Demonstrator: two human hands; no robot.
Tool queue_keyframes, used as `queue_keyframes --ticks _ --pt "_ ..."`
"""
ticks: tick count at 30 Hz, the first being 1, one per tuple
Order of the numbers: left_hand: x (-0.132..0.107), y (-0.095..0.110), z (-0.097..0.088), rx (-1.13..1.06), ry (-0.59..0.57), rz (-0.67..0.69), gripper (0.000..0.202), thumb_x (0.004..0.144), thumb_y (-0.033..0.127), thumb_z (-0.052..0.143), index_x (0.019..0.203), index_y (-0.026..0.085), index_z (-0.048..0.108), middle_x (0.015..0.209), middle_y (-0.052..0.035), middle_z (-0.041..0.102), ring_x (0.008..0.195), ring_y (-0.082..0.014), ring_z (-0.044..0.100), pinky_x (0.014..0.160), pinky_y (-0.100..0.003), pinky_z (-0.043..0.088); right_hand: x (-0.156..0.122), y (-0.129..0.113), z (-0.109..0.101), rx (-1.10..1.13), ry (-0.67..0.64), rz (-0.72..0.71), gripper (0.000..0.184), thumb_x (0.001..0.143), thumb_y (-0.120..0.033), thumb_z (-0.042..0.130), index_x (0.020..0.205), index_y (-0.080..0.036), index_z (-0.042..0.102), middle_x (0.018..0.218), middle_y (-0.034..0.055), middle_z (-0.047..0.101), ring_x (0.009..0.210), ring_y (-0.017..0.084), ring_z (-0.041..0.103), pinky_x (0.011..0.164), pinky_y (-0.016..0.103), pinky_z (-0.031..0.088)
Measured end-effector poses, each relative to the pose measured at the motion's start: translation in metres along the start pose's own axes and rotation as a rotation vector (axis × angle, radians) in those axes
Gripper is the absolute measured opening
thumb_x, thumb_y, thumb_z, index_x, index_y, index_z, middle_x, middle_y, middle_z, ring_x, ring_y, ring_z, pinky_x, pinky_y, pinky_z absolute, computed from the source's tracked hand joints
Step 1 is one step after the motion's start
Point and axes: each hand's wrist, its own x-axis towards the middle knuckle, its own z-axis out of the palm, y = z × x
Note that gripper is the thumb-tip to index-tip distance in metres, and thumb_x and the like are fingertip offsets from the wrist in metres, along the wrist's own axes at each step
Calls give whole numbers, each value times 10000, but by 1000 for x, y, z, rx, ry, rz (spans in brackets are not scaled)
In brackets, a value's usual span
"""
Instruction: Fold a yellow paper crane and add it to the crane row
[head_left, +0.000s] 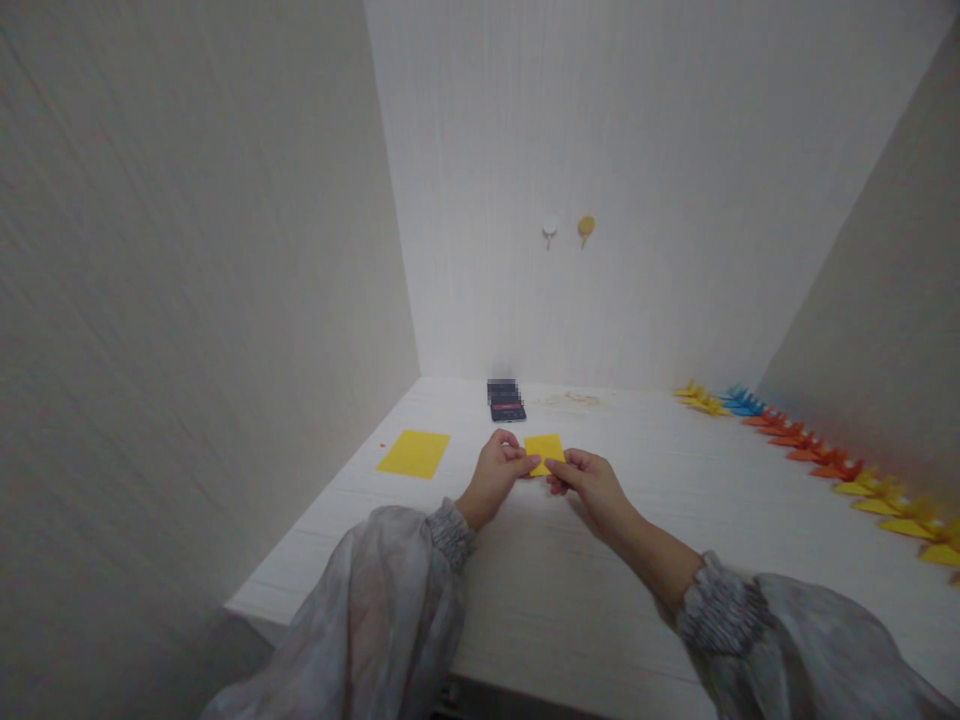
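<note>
Between my two hands is a small yellow square of folded paper (544, 447), held up just over the table. My left hand (498, 472) pinches its lower left part, thumb on the near face. At the lower right, my right hand (589, 482) grips it between thumb and fingers. The fingertips behind the paper are hidden. To the left of my left hand, a larger yellow sheet of paper (415, 454) lies flat on the white table (540, 590).
A phone (507, 402) lies near the back wall. Several folded paper cranes in yellow (904, 515), red-orange (806, 440) and blue (742, 400) line the right side. Two hooks, one white (550, 229) and one gold (586, 228), are on the wall. A tiny orange scrap (382, 445) sits beside the sheet.
</note>
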Motion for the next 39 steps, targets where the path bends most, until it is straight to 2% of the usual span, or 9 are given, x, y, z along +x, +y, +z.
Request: queue_keyframes --ticks 6,12,21,29,39 --pt "-1 1 -1 19 -36 -22 371 568 280 691 744 168 385 526 64 519 501 -76 535 535 -209 416 1 1 -1 5 8 12 223 608 -361 646 560 -155 572 514 -5 577 430 92 485 462 221 355" --pt "-1 2 -1 42 -18 -51 310 571 267 691 719 136 453 625 12 580 560 -77 557 556 -208 444 1 1 -1 21 12 8 228 599 -356 656 564 -149 566 516 -5 577 430 89 484 465 220 362" --pt "-1 7 2 31 47 -84 333 531 290 714 686 131 467 571 32 566 518 -67 545 534 -202 466 2 2 -2 19 21 1 193 589 -303 672 574 -137 575 511 2 584 432 89 492 464 215 364" --pt "-2 6 0 41 14 -48 277 576 277 686 717 126 500 626 9 599 554 -69 563 528 -183 463 2 0 0 26 25 1 191 578 -293 680 555 -145 563 499 -3 586 427 88 484 469 221 361" --pt "-2 9 2 33 97 -73 279 522 267 719 628 112 512 562 6 603 498 -69 550 520 -201 463 1 0 0 46 -2 -21 176 576 -279 684 573 -140 578 522 5 598 450 92 494 484 225 354"
